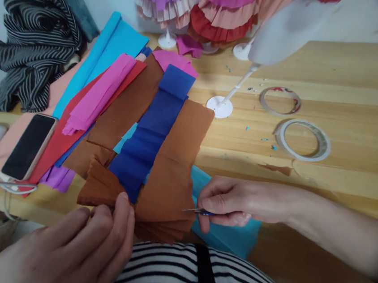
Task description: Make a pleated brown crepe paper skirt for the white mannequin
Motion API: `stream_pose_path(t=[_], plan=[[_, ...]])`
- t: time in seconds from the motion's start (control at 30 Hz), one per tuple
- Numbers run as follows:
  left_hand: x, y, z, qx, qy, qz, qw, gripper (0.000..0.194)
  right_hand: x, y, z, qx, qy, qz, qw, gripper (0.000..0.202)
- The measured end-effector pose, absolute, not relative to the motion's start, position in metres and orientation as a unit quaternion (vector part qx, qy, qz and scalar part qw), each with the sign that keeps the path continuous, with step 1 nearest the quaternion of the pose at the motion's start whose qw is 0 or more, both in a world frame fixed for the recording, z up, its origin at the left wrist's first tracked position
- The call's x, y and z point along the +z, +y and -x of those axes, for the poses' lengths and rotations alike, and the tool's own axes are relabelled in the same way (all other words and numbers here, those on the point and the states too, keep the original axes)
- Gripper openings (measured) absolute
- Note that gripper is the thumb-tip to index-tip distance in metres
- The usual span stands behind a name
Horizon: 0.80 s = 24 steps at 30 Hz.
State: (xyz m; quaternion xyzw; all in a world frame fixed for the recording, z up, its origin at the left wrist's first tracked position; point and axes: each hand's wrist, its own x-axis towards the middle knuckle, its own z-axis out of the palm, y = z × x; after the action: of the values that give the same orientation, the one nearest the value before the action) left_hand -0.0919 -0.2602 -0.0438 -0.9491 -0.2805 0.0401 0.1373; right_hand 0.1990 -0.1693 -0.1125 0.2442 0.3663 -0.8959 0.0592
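Brown crepe paper strip [176, 167] flat on wooden table [347, 113], long axis away from the body, near end at the table's front edge between both hands. Left hand [98, 235] pinched shut on the folded brown end, thumb on top. Right hand [236, 203] closed around small scissors [198, 211], blades pointing left, tips touching the strip's right edge. Right hand nearer. Blue strip [156, 129] overlying, alongside.

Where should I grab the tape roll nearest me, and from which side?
Probably the near rim of the tape roll, coming from above. It lies flat on the table with its open centre facing up, so one finger can drop inside the ring and the thumb outside to pinch the thin wall. Nothing crowds it; the other roll lies apart behind.
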Motion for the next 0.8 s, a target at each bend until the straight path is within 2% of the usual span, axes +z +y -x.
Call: stream_pose_path(t=[0.37,0.8], plan=[[-0.0413,-0.2534,0.0912,0.045,-0.232,0.956,0.172,0.034,-0.1142,-0.1687,-0.1973,-0.898,0.359,-0.246,0.061,0.036],[-0.0413,-0.2527,0.0857,0.028,-0.250,0.954,0.163,0.033,-0.1107,-0.1709,-0.1990,-0.894,0.353,-0.266,0.073,0.036]])
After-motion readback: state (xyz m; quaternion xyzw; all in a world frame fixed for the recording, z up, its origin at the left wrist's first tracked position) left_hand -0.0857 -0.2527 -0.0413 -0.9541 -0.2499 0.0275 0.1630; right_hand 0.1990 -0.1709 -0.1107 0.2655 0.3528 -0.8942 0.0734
